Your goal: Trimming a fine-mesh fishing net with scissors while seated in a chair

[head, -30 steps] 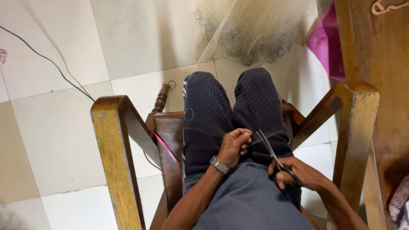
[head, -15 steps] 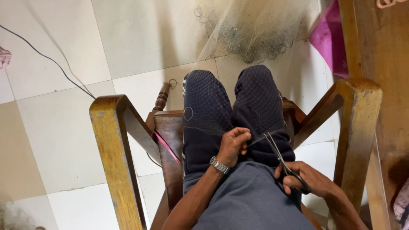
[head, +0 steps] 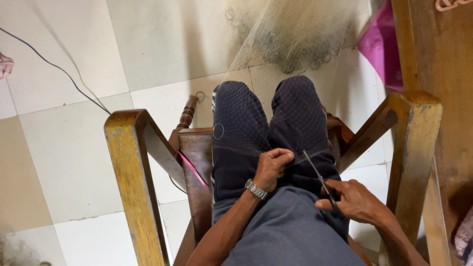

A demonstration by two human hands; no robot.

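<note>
While the person sits in a wooden chair (head: 129,162) with knees drawn together, a fine fishing net (head: 276,118) lies draped over both legs and runs forward onto the tiled floor (head: 74,162), where it bunches into a pale heap near the top of the view. The left hand (head: 272,167) is closed in a fist on the lap, pinching a fold of the net against the dark trousers (head: 246,148); a metal wristwatch (head: 256,189) sits on that wrist. The right hand (head: 355,201) is gripping a pair of scissors (head: 320,181) by the handles, fingers curled through and around them, and the slim blades point up and to the left toward the left fist. Whether the blades are parted I cannot tell, as they read as one thin line. The scissor tips lie just beside the left hand, over the net on the right thigh. A pink cord (head: 193,170) hangs along the inner side of the left armrest. A dark cable (head: 59,74) trails across the floor at the upper left. Bright pink cloth (head: 379,49) shows at the upper right, beside a tall wooden post (head: 443,74)
</note>
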